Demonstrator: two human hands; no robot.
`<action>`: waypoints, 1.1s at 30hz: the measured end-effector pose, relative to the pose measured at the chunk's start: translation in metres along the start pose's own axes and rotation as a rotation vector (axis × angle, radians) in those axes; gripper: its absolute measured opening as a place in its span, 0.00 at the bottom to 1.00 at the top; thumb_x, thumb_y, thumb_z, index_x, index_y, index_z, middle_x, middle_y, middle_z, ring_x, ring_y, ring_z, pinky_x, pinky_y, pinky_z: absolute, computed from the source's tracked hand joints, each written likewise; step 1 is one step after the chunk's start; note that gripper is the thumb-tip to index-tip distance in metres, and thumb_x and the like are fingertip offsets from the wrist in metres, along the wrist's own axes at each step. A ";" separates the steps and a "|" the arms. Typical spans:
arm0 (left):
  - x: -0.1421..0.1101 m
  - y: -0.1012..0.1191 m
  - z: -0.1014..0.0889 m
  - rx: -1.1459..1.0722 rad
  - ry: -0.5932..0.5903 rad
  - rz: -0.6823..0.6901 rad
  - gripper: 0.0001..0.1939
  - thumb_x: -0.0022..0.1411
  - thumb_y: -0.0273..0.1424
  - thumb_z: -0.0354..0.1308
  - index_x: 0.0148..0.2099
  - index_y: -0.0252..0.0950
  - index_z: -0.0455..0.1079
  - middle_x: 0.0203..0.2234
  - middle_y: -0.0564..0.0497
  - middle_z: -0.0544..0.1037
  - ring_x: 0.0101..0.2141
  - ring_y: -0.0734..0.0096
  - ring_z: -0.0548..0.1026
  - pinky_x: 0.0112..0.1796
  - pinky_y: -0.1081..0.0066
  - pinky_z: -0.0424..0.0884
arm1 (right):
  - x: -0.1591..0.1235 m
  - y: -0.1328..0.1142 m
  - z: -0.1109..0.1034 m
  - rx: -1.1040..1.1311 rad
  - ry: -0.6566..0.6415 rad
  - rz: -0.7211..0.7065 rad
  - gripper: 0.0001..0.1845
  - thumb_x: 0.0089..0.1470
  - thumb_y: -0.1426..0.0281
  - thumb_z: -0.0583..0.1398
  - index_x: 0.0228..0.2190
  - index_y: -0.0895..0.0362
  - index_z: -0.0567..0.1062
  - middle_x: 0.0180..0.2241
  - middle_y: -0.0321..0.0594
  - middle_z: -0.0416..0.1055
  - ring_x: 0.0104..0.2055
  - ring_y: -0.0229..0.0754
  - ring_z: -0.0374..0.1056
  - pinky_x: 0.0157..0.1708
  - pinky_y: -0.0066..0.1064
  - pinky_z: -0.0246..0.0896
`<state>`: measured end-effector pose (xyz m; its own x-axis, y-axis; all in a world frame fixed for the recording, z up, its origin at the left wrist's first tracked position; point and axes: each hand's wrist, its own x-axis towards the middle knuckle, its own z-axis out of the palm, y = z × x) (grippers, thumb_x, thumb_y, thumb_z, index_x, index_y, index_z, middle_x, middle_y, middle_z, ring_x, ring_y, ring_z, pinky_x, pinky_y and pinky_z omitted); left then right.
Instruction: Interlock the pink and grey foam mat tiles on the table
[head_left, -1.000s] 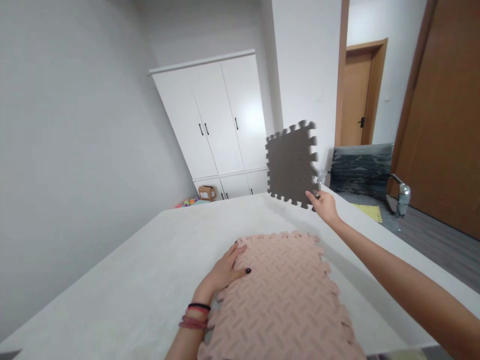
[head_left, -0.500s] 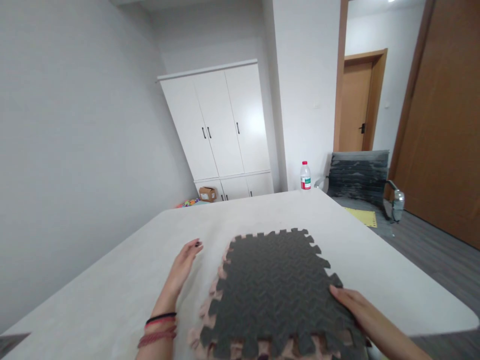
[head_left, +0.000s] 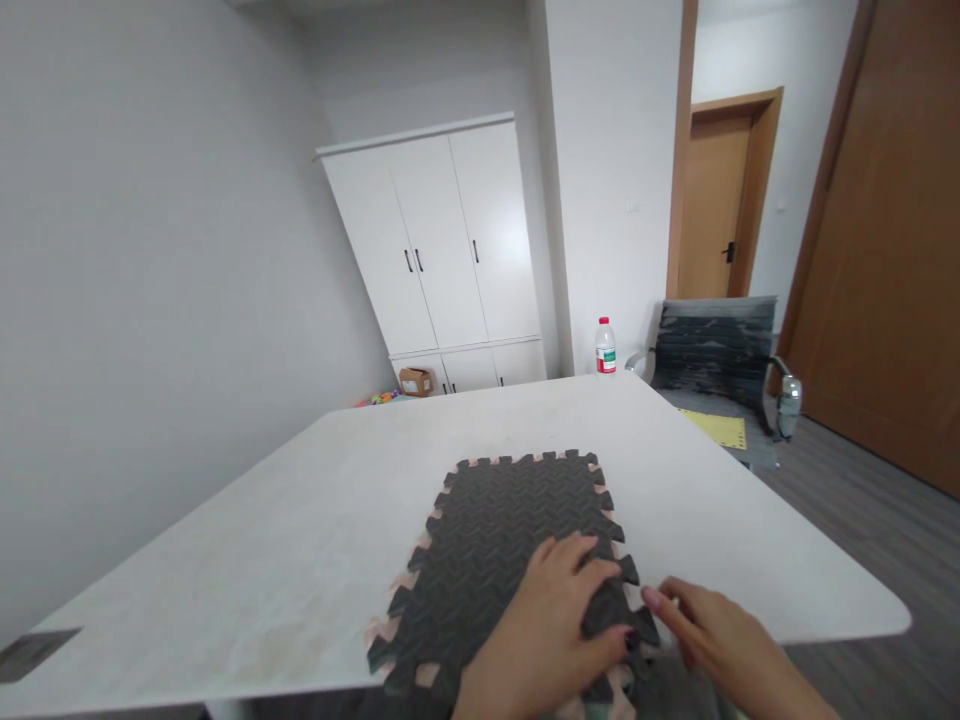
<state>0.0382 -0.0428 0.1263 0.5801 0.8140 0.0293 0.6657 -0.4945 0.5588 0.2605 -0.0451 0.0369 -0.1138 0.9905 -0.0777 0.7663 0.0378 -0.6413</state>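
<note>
A dark grey foam puzzle mat (head_left: 495, 520) with interlocking edge teeth lies on the white table, stacked over a pink one whose edge peeks out along its sides. Across the near right part of the dark mat rests my left hand (head_left: 551, 620), palm down, fingers spread, holding nothing. Just off the mat's right edge, my right hand (head_left: 724, 635) has curled fingers, with the thumb close to the edge teeth. A small pale bit shows between its thumb and fingers, too small to name. My left hand hides the mat's near right corner in part.
The white table (head_left: 300, 530) extends to the left and back. At its far edge stands a red-capped bottle (head_left: 605, 347). Beyond the right side is a black chair (head_left: 712, 350) with a yellow sheet (head_left: 716, 428) on its seat. White cabinets (head_left: 450, 240) stand behind.
My left hand has moved from beside the mats onto the dark mat. The mat stack has shifted left and lies flat. My right hand has come off the mat's edge, its fingers curled.
</note>
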 end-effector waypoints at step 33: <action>-0.144 -0.312 -0.132 0.660 0.252 -0.737 0.14 0.55 0.33 0.50 0.41 0.46 0.74 0.61 0.53 0.62 0.64 0.51 0.51 0.57 0.41 0.50 | 0.003 0.235 -0.019 -0.320 1.020 -0.056 0.28 0.54 0.53 0.47 0.48 0.58 0.67 0.47 0.55 0.67 0.49 0.62 0.64 0.53 0.51 0.57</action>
<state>-0.3150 0.0339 0.0575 -0.1433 0.9865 0.0791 0.9873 0.1480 -0.0571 0.4524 -0.0303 -0.0992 0.3151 0.6232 0.7158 0.9235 -0.0276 -0.3825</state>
